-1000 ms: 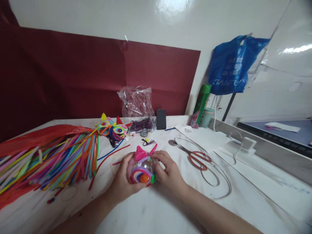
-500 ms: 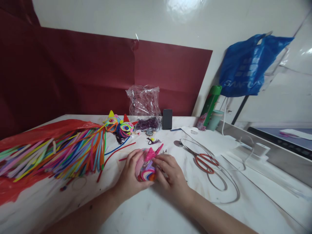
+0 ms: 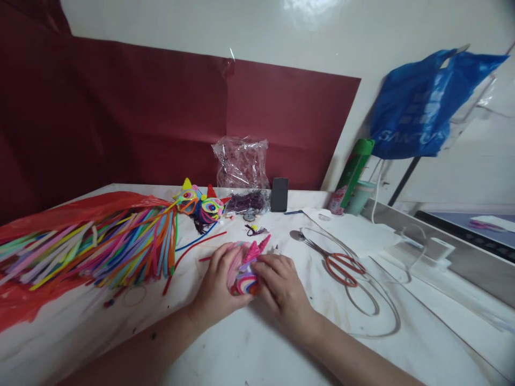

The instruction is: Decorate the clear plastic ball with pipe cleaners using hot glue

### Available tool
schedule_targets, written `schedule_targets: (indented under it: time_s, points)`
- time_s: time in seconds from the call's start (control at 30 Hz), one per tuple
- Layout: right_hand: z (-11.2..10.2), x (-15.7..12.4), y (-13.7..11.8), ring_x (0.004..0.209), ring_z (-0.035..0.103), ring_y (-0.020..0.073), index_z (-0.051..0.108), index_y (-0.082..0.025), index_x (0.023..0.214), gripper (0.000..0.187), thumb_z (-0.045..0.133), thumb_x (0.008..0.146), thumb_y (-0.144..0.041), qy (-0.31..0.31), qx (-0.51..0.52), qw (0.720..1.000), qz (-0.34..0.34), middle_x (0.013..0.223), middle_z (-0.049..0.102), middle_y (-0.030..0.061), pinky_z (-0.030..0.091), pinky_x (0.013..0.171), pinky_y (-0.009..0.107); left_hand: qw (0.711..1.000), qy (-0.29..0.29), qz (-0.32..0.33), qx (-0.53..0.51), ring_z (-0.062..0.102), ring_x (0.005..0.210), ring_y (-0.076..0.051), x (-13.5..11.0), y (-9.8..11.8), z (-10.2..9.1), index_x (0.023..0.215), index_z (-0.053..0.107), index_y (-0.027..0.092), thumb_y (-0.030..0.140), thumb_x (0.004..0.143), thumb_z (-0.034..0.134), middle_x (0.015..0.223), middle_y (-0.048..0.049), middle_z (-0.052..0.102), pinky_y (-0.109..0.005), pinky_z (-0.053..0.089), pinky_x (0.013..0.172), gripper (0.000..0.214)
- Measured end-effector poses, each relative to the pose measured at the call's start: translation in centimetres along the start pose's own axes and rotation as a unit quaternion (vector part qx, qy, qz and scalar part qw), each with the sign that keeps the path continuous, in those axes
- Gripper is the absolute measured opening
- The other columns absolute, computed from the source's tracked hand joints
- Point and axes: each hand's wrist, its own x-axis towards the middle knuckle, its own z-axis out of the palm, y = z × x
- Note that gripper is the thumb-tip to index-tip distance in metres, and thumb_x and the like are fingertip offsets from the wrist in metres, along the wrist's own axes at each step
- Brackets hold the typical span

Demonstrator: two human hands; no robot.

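Observation:
Near the middle of the table, my left hand (image 3: 219,281) is wrapped round a pipe-cleaner animal head (image 3: 245,276) with pink pointed ears and coloured rings in pink, blue, white and orange. My right hand (image 3: 281,281) presses bent fingers against the head's right side; whether a small piece is between those fingers is hidden. Behind my hands lie two similar heads, one with yellow ears (image 3: 187,199) and one with red ears (image 3: 211,206). A red pipe cleaner (image 3: 189,252) curves on the table to the left of my left hand.
A large heap of coloured pipe cleaners (image 3: 120,246) spreads over red plastic (image 3: 24,308) at left. Orange-handled scissors (image 3: 341,268) lie at right beside a looped pale cord (image 3: 396,321). Farther back stand a dark phone (image 3: 279,194), clear plastic bag (image 3: 241,161) and green can (image 3: 358,169).
The camera view has shifted slightly. Both hands stay on the animal head, and the right fingers now lie flatter and closer over its right side.

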Motion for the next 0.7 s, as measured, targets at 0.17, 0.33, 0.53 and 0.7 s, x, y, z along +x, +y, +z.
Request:
schedule_targets:
  time_s: [0.17, 0.33, 0.53, 0.7]
  points:
    - [-0.14, 0.04, 0.12, 0.097, 0.056, 0.0246, 0.056, -0.020, 0.122, 0.034, 0.048, 0.090, -0.012, -0.009, 0.007, 1.000, -0.004, 0.108, 0.065, 0.0112, 0.045, 0.081, 0.043, 1.000, -0.012, -0.004, 0.000, 0.044, 0.127, -0.034, 0.03, 0.20, -0.05, 0.136, 0.032, 0.023, 0.026, 0.065, 0.076, 0.132, -0.0154, 0.042, -0.052, 0.042, 0.106, 0.084]
    - [0.01, -0.03, 0.18, 0.097, 0.057, 0.0257, 0.052, -0.020, 0.128, 0.040, 0.047, 0.090, -0.011, 0.001, -0.009, 1.000, -0.025, 0.109, 0.064, 0.0131, 0.046, 0.080, 0.044, 1.000, -0.015, -0.016, -0.003, 0.044, 0.127, -0.034, 0.09, 0.13, -0.02, 0.136, 0.032, 0.024, 0.023, 0.064, 0.076, 0.132, -0.0147, 0.042, -0.053, 0.041, 0.106, 0.085]
    - [0.30, -0.27, 0.01, 0.099, 0.056, 0.0264, 0.051, -0.018, 0.128, 0.040, 0.047, 0.089, -0.010, -0.002, -0.032, 0.999, -0.032, 0.112, 0.063, 0.0151, 0.045, 0.081, 0.045, 1.000, -0.010, -0.014, 0.010, 0.044, 0.128, -0.033, 0.06, 0.22, -0.09, 0.138, 0.032, 0.023, 0.018, 0.064, 0.072, 0.132, -0.0145, 0.042, -0.051, 0.042, 0.106, 0.084]
    - [0.74, -0.70, 0.01, 0.102, 0.055, 0.0285, 0.050, -0.016, 0.132, 0.043, 0.049, 0.089, -0.012, -0.019, -0.064, 0.997, -0.027, 0.116, 0.062, 0.0172, 0.045, 0.082, 0.047, 0.999, -0.019, -0.035, 0.027, 0.043, 0.129, -0.034, -0.02, 0.28, -0.04, 0.139, 0.031, 0.025, 0.011, 0.061, 0.067, 0.135, -0.0136, 0.041, -0.053, 0.040, 0.107, 0.087]
